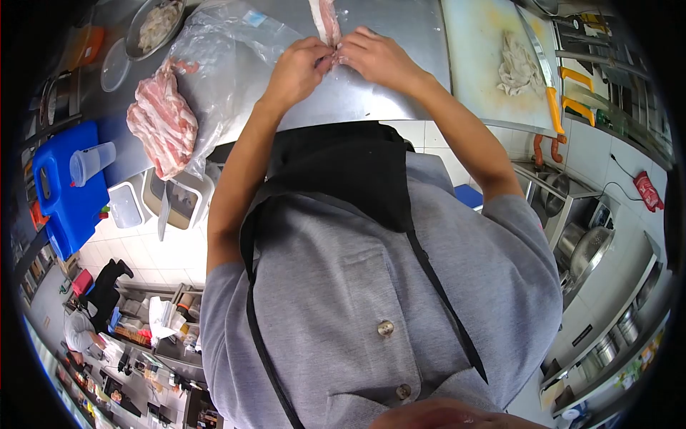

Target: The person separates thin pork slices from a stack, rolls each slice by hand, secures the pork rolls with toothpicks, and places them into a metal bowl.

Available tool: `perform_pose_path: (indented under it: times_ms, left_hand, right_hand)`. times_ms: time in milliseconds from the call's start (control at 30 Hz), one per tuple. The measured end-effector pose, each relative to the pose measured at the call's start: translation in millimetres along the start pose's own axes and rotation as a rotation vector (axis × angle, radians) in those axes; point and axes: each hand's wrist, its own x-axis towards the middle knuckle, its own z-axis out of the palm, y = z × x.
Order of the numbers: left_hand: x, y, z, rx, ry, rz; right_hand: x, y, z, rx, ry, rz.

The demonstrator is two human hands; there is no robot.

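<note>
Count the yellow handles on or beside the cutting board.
3: the knife handle at the cutting board's right edge, plus an upper handle and a lower handle just beyond it. Others could be hidden in the clutter.

White-tiled flr (pixel 153 261) below steel worktop (pixel 404 39), metal shelving (pixel 597 385) and pans (pixel 597 252) on R side

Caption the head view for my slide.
Left hand and right hand hold a pink-white raw meat strip at a grey metal table.

A board (pixel 471 61) with a rag (pixel 518 64) and a knife (pixel 547 77) lies right of the hands (pixel 375 61), and a bowl (pixel 134 39) and a blue jug (pixel 68 207) sit to their left.
</note>
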Motion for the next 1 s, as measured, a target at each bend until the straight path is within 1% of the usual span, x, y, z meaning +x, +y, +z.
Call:
perform_pose_path:
  times_ms: [67,200,267,300,367,500,567,600,667,700,767,800,867,900,967,1000]
  left_hand:
    - [3,1,-4,-0.043,-0.046,0.039]
    - [3,3,-1,-0.043,-0.083,-0.01]
    - [-2,4,8,0.009,0.146,0.004]
    - [-4,13,7,0.008,0.144,0.006]
    - [-8,32,0,0.194,0.204,0.213]
    - [-9,14,16,0.186,0.184,0.224]
    - [-7,10,18,0.069,0.185,0.158]
    - [-6,9,17,0.066,0.185,0.161]
    - [-2,5,12,0.032,0.118,0.031]
    - [1,3,9,0.037,0.122,0.028]
    - [5,1,7,-0.047,0.094,-0.025]
    - [6,-2,7,-0.048,0.093,-0.026]
    - [10,-8,8,-0.098,0.054,-0.159]
    - [11,-9,9,-0.098,0.056,-0.159]
    - [11,-11,10,-0.099,0.073,-0.203]
    - [11,-6,8,-0.097,0.075,-0.203]
  right_hand:
    - [3,2,0,0.157,0.041,0.096]
    - [10,9,1,0.191,0.052,0.061]
    - [11,12,2,0.24,0.058,0.07]
    - [11,14,2,0.239,0.059,0.072]
    - [11,17,4,0.225,0.045,0.084]
    - [9,22,10,0.293,0.027,0.173]
    - [5,29,12,0.331,0.037,0.177]
    - [2,26,8,0.328,0.037,0.179]
    - [-1,11,-2,0.113,0.223,0.126]
    - [0,5,-4,0.115,0.224,0.12]
    - [-2,-3,-5,-0.047,0.162,0.007]
    - [-2,-1,0,-0.046,0.161,0.008]
    - [-1,11,14,-0.084,0.101,0.003]
    - [2,15,13,-0.084,0.102,0.002]
    - [6,23,13,0.071,0.077,-0.03]
    - [9,24,11,0.071,0.078,-0.032]
